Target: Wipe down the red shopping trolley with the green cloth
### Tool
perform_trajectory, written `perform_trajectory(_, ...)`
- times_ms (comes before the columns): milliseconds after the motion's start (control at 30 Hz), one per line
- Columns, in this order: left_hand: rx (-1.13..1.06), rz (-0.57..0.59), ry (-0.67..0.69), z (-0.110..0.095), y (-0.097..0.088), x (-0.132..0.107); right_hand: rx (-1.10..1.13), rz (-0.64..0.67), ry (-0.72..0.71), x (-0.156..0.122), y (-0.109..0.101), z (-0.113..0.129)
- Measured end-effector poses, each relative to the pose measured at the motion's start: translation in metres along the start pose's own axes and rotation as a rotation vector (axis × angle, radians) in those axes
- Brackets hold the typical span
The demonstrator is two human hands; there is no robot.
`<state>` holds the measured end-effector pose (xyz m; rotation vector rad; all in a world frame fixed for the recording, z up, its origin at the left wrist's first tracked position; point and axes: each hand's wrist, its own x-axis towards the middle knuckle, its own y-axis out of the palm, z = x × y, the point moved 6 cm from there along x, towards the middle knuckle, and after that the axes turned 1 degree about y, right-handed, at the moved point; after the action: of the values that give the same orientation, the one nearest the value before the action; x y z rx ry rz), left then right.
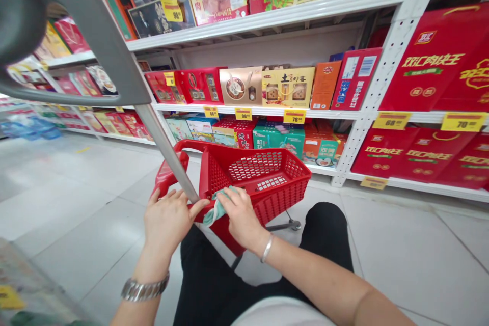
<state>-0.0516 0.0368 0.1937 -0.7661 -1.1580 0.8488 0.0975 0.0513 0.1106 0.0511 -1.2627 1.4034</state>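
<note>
In the head view, the left hand (166, 224) has its fingers spread wide at the near rim of a red wheeled shopping basket (275, 183), just beside the metal handle pole (166, 153). The right hand (239, 216) curls narrowly over a teal-and-white cloth (214, 209) lying on that rim. Beyond stand white store shelves (267, 112) of boxed gift sets (288, 86).

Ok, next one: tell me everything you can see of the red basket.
The red basket looks like moulded plastic, with walls and a floor panel pierced by rows of small holes. It stands above the tiled floor in front of the store shelving. A grey metal pole rises beside its near side. The right hand presses a green-and-white cloth onto its near rim, and the left hand is by the pole.
</note>
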Motion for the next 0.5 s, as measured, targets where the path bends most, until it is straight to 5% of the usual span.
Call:
perform_trajectory(200,-0.064,-0.052,0.012,0.004,0.002,-0.004,-0.06,0.079,-0.027,-0.007,-0.011,-0.017)
perform_trajectory(367,-0.118,-0.016,0.03,0.003,0.003,-0.004,-0.145,0.032,0.044,-0.021,-0.024,-0.077)
perform_trajectory(500,-0.169,0.003,0.016,-0.018,-0.003,-0.006,-0.161,-0.028,0.127,-0.026,-0.036,-0.132)
